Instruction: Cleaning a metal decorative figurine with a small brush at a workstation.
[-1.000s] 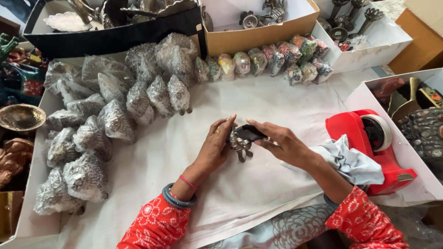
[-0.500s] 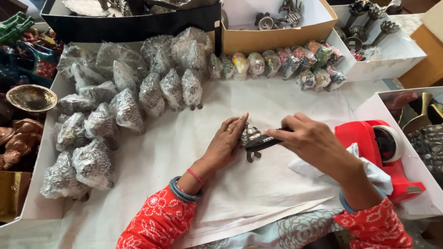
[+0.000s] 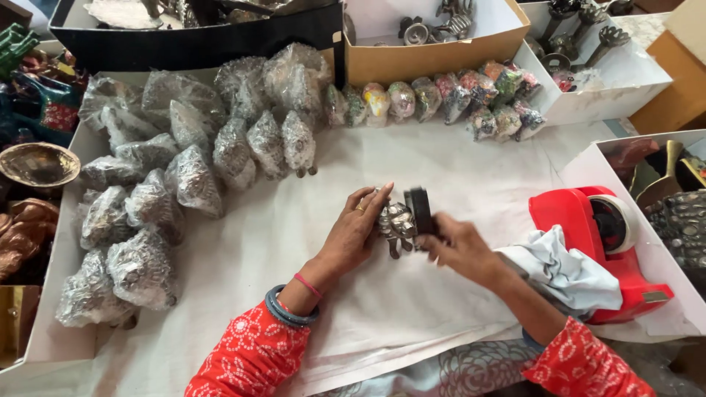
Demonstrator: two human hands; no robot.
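My left hand holds a small silver metal figurine steady on the white paper that covers the table. My right hand grips a small black block, perhaps a brush, and presses it against the figurine's right side. The right hand is blurred with motion. A crumpled white cloth lies just right of my right wrist.
Many plastic-wrapped silver figurines are piled at the left and back. A row of wrapped coloured pieces lines a cardboard box. A red tape dispenser stands at the right. Boxes of metal pieces ring the table.
My right hand has moved the black block over the figurine from the top to its right side. My left hand has stayed on the figurine. The camera has shifted slightly.
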